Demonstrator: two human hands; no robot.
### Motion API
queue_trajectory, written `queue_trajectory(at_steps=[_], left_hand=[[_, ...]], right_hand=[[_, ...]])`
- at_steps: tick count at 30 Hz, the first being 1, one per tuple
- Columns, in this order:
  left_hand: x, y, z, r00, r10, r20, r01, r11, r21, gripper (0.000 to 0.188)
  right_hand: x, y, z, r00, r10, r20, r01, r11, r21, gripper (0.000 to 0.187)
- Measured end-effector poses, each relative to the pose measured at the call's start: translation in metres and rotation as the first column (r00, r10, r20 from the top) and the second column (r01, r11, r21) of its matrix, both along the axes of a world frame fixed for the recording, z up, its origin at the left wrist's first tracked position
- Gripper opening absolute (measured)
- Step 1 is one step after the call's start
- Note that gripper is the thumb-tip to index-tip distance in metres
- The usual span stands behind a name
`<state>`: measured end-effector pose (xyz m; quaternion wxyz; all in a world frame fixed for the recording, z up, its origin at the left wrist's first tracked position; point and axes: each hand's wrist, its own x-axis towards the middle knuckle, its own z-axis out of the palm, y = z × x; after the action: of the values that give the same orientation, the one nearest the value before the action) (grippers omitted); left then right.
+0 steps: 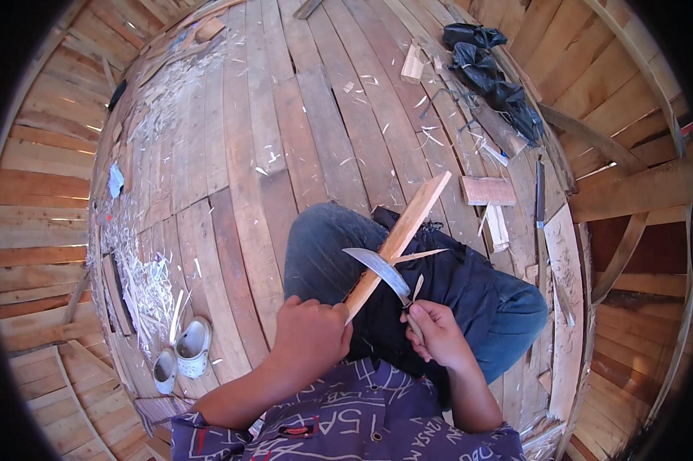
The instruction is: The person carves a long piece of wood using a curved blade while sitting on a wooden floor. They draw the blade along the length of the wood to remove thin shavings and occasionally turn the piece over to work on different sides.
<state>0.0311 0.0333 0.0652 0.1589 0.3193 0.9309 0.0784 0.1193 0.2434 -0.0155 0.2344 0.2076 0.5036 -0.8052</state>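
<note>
I sit cross-legged, and a flat strip of wood point(417, 213) slants away from me across my lap. My left hand point(310, 330) is closed around its near end. In my right hand point(436, 330) is the handle of a knife with a curved blade point(385, 270), which lies across the strip about midway. A pointed sliver of wood point(422, 255) sticks out to the right beside the blade. Another small curl of wood point(418, 287) stands near the knife handle. Dark cloth point(458, 284) covers part of my lap under the strip.
Wood shavings point(150, 288) heap on the plank floor point(239, 223) at left, near a pair of pale clogs point(193, 347). To the right are a wood block point(488, 191) and a long dark tool point(540, 192). Black plastic point(492, 81) lies at far right, by the plank wall point(623, 84).
</note>
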Motion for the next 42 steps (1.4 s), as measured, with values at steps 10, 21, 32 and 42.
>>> queue_trajectory(at_steps=[10, 21, 32, 42], left_hand=[[0.003, 0.003, -0.004, 0.999, -0.005, -0.042, 0.001, 0.997, -0.08, 0.016], [-0.005, -0.004, 0.012, 0.987, 0.019, 0.157, -0.025, 0.999, 0.034, 0.032], [-0.006, 0.0, 0.021, 1.0, -0.015, 0.004, 0.016, 1.0, -0.017, 0.019], [0.003, -0.003, 0.019, 0.996, 0.016, 0.083, -0.011, 0.998, -0.059, 0.023]], right_hand=[[0.004, -0.038, -0.006, 0.916, -0.059, -0.397, 0.327, 0.683, 0.653, 0.023], [-0.033, 0.014, -0.022, 0.895, -0.081, -0.439, 0.441, 0.31, 0.842, 0.02], [0.0, -0.023, 0.02, 0.967, 0.056, -0.247, 0.079, 0.86, 0.505, 0.02], [-0.022, -0.022, -0.007, 0.879, 0.039, -0.474, 0.45, 0.259, 0.855, 0.024]])
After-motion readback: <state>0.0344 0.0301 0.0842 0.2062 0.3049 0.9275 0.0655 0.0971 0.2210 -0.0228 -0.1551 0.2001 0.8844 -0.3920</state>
